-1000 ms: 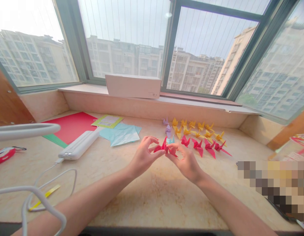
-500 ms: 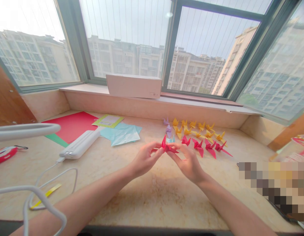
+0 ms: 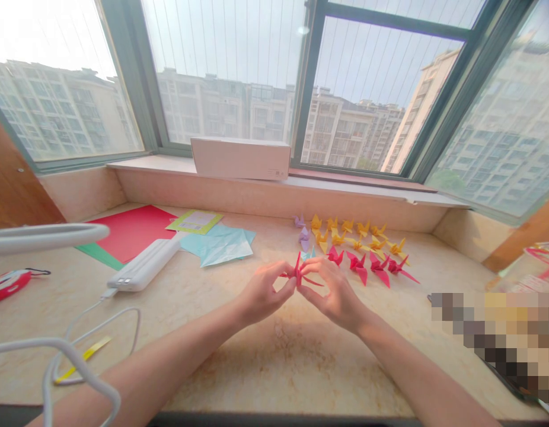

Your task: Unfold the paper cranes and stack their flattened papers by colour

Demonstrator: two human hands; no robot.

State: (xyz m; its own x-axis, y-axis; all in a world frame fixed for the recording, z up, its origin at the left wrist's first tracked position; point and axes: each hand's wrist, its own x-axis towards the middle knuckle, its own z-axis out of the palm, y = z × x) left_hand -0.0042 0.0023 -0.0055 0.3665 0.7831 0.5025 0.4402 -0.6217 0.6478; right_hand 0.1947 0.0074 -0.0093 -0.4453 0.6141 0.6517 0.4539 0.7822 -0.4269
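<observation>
Both hands pinch a small red paper crane (image 3: 298, 273) just above the marble counter. My left hand (image 3: 262, 292) grips its left side with thumb and fingertips. My right hand (image 3: 333, 293) grips its right side the same way. Just beyond them stands a row of finished red cranes (image 3: 367, 264). Behind those sit several yellow cranes (image 3: 357, 233), with purple cranes (image 3: 303, 232) to their left. A light blue crane (image 3: 307, 255) is partly hidden behind the held one.
Light blue paper sheets (image 3: 221, 243), a green-edged sheet (image 3: 194, 220) and a large red sheet (image 3: 127, 228) lie at back left. A white power bank (image 3: 143, 264) with a cable (image 3: 101, 323) lies left. A white box (image 3: 241, 158) rests on the sill.
My hands drew slightly closer together and lower on the red crane; its wings look narrower now. The view shifted a little.
</observation>
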